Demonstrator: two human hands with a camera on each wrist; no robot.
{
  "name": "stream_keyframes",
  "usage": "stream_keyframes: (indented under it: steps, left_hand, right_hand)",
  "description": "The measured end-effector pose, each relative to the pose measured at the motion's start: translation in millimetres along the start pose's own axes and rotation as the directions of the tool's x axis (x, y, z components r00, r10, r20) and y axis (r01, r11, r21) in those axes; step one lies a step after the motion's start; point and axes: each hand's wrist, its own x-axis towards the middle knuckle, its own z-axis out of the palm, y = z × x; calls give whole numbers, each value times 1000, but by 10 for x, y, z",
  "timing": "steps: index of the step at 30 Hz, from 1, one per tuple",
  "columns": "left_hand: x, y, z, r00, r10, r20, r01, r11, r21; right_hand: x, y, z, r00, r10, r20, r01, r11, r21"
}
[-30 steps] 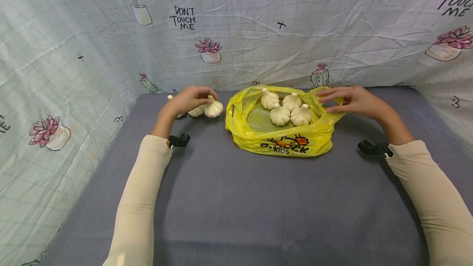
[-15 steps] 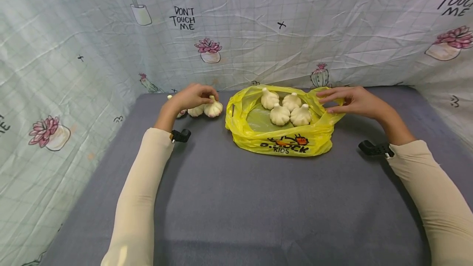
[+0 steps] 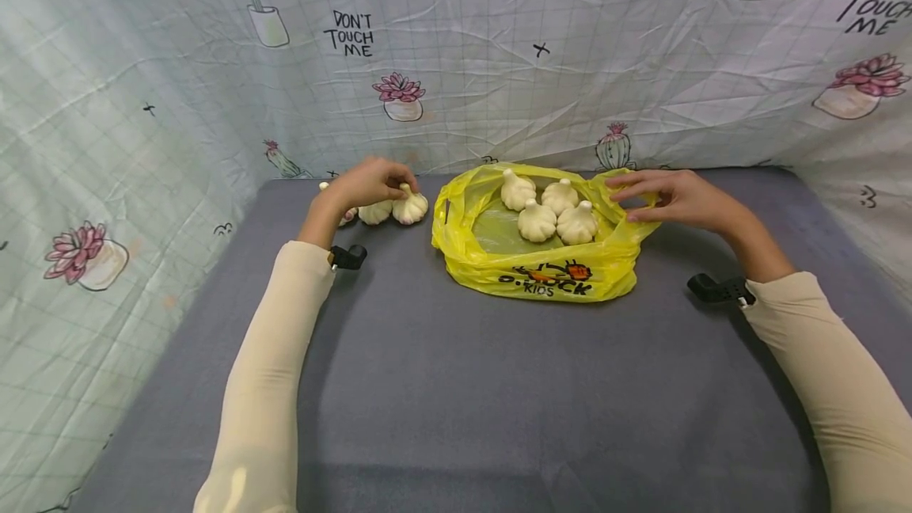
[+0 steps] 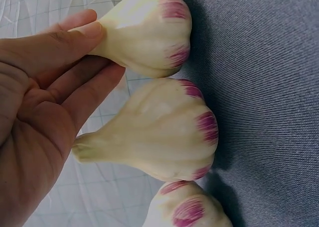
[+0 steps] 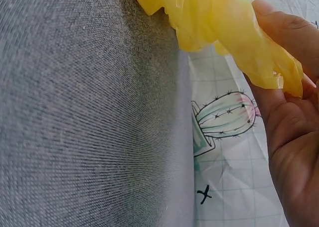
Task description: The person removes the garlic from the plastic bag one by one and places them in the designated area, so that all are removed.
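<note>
My left hand [image 3: 370, 182] pinches the stem of a garlic bulb [image 3: 410, 206] between thumb and fingers; in the left wrist view that bulb [image 4: 144, 33] has purple streaks at its base. Beside it stand a second garlic bulb [image 4: 154, 130] and a third [image 4: 189, 207], lined up to the left and partly behind the hand in the head view. My right hand [image 3: 684, 198] grips the right rim of a yellow plastic bag [image 3: 563, 279], the film [image 5: 239, 43] caught between thumb and fingers. Several garlic bulbs [image 3: 537, 222] sit inside the bag's wide mouth.
A grey cloth [image 3: 499, 386] covers the table. Behind and to the left hangs a pale printed sheet [image 3: 470, 62], close to the table's back edge. Black wrist mounts [image 3: 716, 289] are strapped on both forearms.
The left hand has shifted only slightly at the same bulb's stem. The whole head view has moved a little. The right hand stays at the bag's rim.
</note>
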Motion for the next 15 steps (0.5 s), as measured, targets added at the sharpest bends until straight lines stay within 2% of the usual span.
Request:
stream_keyframes:
  steps: [8,15]
  left_hand:
    - [-34,10,37,1000,3,-19,-3,1000,-7]
    - [-72,213,57,997,48,-62,-48,999,-7]
  right_hand:
    - [-6,-4,-25,999,-37,-11,36,999,-41]
    - [-35,3,-24,998,-52,-17,51,998,-41]
